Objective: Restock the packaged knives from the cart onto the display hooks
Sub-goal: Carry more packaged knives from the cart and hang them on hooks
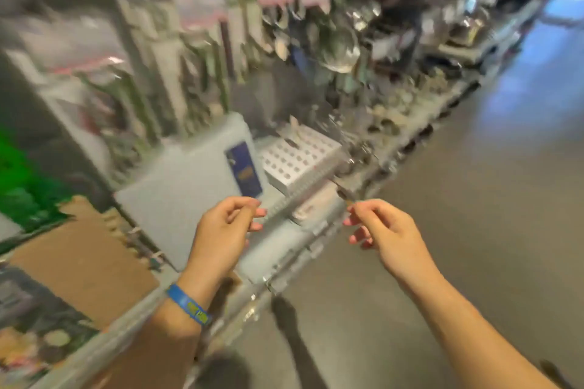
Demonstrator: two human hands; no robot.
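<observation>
Blue wristband (189,307) w/ yellow print; brown cardboard (85,262); grey floor (474,215).

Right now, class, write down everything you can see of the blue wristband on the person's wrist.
The wristband is a narrow blue band, rubbery-looking, with yellow print too blurred to read. It wraps snugly round the left wrist, just behind the left hand, slanted across the forearm. Only its upper side shows; nothing else touches it.

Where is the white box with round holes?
In the head view, the white box sits on the shelf above the gap between the left hand and right hand, right of the pale board with the blue label.
</observation>
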